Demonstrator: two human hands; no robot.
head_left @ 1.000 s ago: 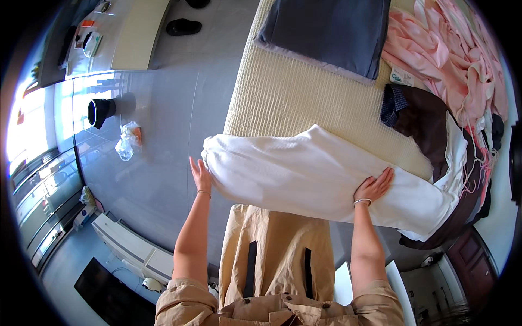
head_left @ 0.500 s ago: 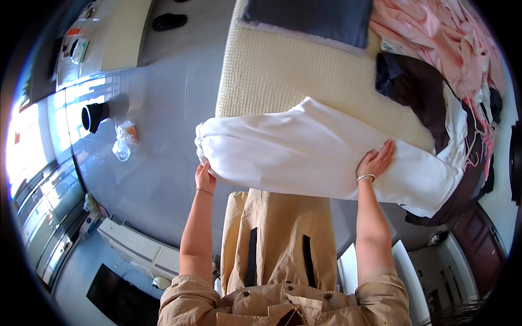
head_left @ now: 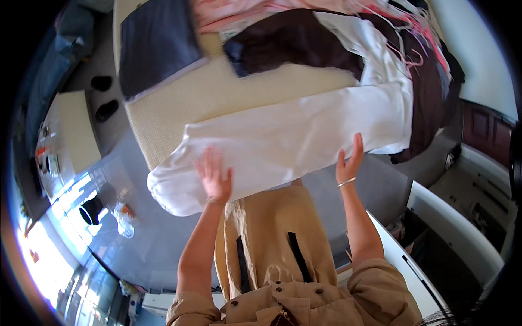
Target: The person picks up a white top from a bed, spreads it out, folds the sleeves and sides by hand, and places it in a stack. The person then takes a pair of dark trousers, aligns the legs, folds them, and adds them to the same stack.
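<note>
A long white garment [head_left: 272,133], folded lengthwise, lies across the cream ribbed surface [head_left: 174,117] in front of me. Its gathered end points left, and its other end joins a crumpled white part at the right. My left hand [head_left: 214,176] is over the garment near the gathered end, fingers spread and slightly blurred. My right hand [head_left: 349,160] is at the garment's near edge toward the right, thumb and fingers apart. Neither hand grasps the cloth. Whether the left palm touches the fabric I cannot tell.
A folded dark grey cloth [head_left: 157,46] lies at the far left of the cream surface. Dark brown clothing [head_left: 296,43], pink fabric [head_left: 261,12] and several hangers [head_left: 413,57] crowd the far right. Black slippers [head_left: 106,110] and a plastic bag [head_left: 124,220] are on the floor.
The view has turned rightward. My left hand has let go of the gathered end and moved onto the garment. My right hand has shifted from the cloth's middle to its near edge.
</note>
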